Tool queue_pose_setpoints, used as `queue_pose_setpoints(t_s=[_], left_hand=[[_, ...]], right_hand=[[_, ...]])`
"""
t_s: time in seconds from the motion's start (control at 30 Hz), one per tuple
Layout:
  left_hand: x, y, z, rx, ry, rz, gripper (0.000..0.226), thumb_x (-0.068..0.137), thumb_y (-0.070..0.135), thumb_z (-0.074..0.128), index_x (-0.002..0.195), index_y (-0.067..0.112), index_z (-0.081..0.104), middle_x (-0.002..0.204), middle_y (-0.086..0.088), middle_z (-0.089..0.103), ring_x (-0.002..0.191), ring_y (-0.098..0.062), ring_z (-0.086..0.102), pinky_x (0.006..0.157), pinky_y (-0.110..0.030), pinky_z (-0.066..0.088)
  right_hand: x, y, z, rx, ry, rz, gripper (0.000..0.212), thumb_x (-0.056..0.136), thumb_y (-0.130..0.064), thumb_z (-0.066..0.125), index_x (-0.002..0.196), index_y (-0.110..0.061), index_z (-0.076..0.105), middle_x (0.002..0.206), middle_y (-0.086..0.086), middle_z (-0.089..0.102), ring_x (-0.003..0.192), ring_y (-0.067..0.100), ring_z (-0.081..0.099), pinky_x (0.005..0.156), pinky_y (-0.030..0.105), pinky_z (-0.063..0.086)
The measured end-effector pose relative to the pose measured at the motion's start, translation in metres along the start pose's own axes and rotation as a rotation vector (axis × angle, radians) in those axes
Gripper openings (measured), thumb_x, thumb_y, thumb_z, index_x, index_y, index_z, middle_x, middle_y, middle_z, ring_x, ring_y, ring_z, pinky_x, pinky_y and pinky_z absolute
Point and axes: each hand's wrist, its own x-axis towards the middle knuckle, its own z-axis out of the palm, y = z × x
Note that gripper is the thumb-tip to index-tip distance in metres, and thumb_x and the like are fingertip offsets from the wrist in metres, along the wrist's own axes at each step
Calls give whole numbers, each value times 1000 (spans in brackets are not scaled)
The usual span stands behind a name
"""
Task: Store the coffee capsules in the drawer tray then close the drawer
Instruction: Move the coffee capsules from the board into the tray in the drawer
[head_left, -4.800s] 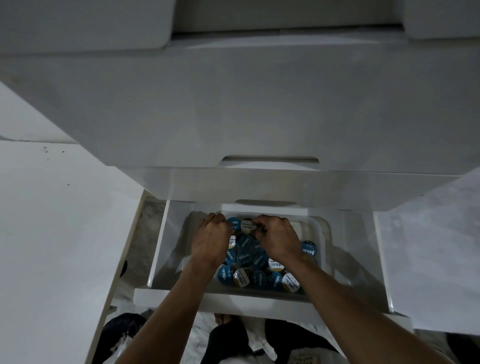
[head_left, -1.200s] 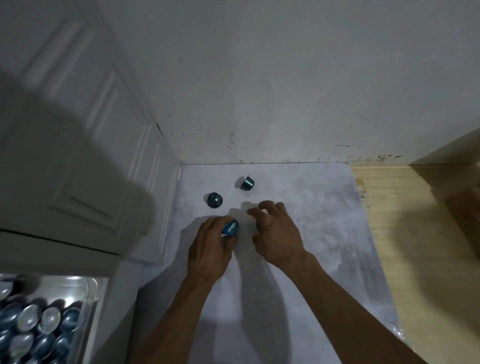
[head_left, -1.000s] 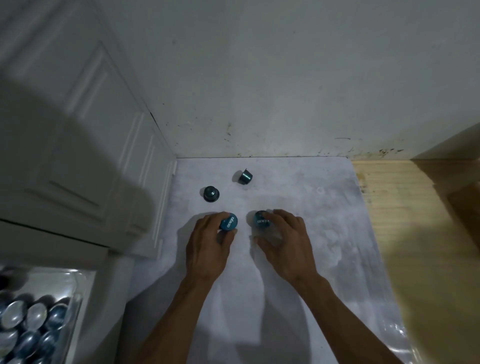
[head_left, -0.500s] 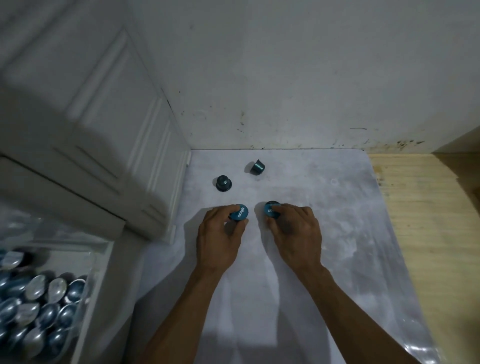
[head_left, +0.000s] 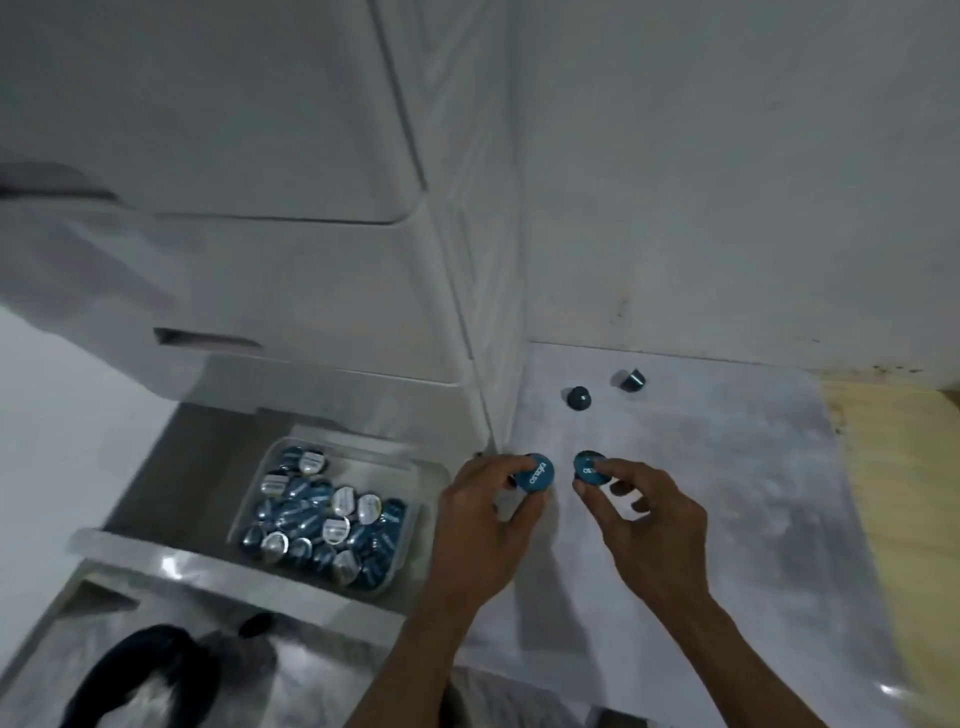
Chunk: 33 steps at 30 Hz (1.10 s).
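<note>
Capsules look light, rigid and smooth-sided, probably easy to dent at the foil, so the rim is the best place to pinch. Left hand (head_left: 480, 525) pinches one blue capsule (head_left: 536, 474); right hand (head_left: 641, 512) pinches a second capsule (head_left: 588, 469). Two loose capsules remain on the pale surface (head_left: 727, 493): an upright one (head_left: 578, 398) and a tipped one (head_left: 633, 380). The clear tray (head_left: 415, 470) in the open drawer (head_left: 156, 457) holds many, too crowded to count.

Teal capsules (head_left: 537, 475) with white lettering; white drawer (head_left: 218, 577); pale wood floor (head_left: 904, 519).
</note>
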Motion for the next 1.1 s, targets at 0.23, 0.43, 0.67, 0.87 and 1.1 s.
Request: queue_pose_setpoints(t_s=[0.23, 0.43, 0.67, 0.87, 1.1], left_hand=[[-23, -75, -124, 58, 18, -39, 29, 80, 21, 77, 103, 34, 65, 97, 22, 66, 82, 6, 59, 70, -11, 48], [-9, -166, -203, 215, -48, -201, 25, 77, 21, 80, 100, 25, 70, 94, 6, 73, 79, -10, 67, 73, -29, 56], [27, -223, -196, 280, -296, -181, 25, 80, 21, 75, 104, 20, 71, 100, 2, 70, 83, -13, 63, 76, -29, 55], [38, -243, -169, 339, -421, -142, 20, 80, 23, 69, 100, 25, 69, 100, 0, 71, 89, -19, 65, 78, -37, 56], [47, -252, -159, 392, -474, -145, 22, 81, 17, 67, 103, 19, 69, 99, -6, 72, 89, -23, 65, 80, -39, 55]], right_hand=[[-43, -75, 90, 63, -127, -45, 29, 71, -19, 85, 96, -21, 72, 90, -10, 70, 78, -1, 60, 64, 9, 45], [-53, -111, 181, 13, -287, 13, 23, 75, -14, 80, 95, -23, 72, 95, -15, 70, 83, -1, 63, 74, 10, 49], [-44, -106, 252, -62, -392, 163, 17, 84, -15, 72, 101, -19, 71, 99, -4, 71, 80, 1, 61, 76, 13, 51], [-34, -92, 278, -221, -475, 179, 20, 86, -17, 62, 105, -20, 70, 103, 1, 72, 92, 17, 64, 80, 36, 55], [-27, -88, 287, -321, -513, 151, 26, 82, -9, 62, 106, -15, 71, 101, 7, 73, 89, 23, 66, 76, 31, 54]])
